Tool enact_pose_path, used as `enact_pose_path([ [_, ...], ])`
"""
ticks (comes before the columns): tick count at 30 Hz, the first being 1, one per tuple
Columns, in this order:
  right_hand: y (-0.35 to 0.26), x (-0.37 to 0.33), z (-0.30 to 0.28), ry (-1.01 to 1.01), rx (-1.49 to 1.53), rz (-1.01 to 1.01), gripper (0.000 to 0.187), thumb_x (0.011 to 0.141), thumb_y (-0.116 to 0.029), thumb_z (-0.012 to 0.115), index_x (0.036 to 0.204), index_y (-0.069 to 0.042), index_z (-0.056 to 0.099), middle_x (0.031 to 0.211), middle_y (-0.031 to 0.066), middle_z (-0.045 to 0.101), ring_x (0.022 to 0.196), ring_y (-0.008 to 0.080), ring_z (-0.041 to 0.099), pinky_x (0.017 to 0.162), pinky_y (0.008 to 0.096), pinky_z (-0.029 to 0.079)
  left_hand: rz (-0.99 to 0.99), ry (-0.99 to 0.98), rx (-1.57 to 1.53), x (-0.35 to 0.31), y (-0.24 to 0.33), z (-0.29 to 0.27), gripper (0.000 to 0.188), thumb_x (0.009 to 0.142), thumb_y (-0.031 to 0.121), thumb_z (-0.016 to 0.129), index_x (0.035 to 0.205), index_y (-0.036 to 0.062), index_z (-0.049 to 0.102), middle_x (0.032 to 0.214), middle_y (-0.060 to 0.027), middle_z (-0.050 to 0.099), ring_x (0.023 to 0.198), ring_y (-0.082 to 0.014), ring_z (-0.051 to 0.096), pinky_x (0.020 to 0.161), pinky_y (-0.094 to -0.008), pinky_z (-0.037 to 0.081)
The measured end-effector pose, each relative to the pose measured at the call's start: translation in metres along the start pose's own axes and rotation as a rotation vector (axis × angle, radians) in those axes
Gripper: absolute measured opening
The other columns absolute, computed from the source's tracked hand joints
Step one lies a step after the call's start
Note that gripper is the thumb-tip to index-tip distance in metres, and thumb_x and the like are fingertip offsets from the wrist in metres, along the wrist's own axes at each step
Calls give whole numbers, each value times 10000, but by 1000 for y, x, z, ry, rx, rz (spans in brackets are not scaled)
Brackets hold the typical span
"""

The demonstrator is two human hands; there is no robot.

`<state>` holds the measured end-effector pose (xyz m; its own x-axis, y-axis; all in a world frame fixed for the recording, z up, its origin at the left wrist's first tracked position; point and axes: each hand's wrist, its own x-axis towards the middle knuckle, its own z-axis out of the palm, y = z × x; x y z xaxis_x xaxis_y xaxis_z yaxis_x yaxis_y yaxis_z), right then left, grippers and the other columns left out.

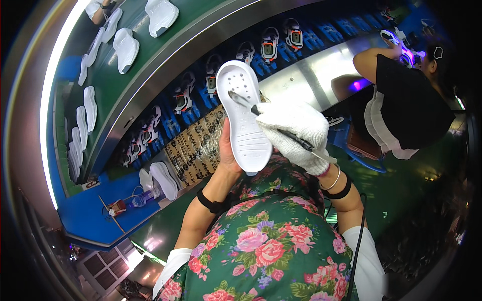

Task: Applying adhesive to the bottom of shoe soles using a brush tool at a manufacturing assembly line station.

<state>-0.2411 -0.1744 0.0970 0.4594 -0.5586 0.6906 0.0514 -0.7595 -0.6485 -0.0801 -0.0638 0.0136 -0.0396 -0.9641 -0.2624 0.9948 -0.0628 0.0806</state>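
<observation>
A white foam shoe sole (247, 135), with small holes near its far end and grooves across its nearer half, is held up in front of me. My bare left hand (228, 150) grips it from behind and along its left edge, most of its fingers hidden. In a white knitted glove, my right hand (296, 131) is closed round the dark handle of a brush (240, 99). The brush's tip lies over the holed part of the sole; whether it touches cannot be told.
White soles (126, 50) lie on a green conveyor belt (142, 47) at the upper left. Strapped shoe uppers on forms (269, 45) line a rack beyond my hands. A blue table (83, 215) bears a bottle (143, 198) and another sole (164, 180). A co-worker (406, 100) sits at right.
</observation>
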Motion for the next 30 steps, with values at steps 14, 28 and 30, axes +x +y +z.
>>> enact_pose_path([
  [14,-16,8,5,-67,123,84,243,750,-14,759,990,-48,758,1039,141,746,967,264,714,858,379,554,-34,-188,-8,1,-9,-13,708,987,544,497,1519,99,353,1484,-163,476,1348,-330,489,1138,-514,392],
  [28,6,-6,-7,124,191,188,220,783,-16,756,1002,-28,756,1017,152,739,886,271,700,797,354,552,173,109,393,22,-16,0,813,923,634,547,1484,64,403,1461,-169,498,1327,-337,498,1143,-500,374],
  [30,-5,-6,-11,75,42,46,166,752,-21,756,918,-21,756,1012,166,746,884,268,710,803,375,540,137,43,392,25,-21,13,849,915,644,549,1498,53,369,1473,-185,476,1340,-341,482,1145,-499,373],
])
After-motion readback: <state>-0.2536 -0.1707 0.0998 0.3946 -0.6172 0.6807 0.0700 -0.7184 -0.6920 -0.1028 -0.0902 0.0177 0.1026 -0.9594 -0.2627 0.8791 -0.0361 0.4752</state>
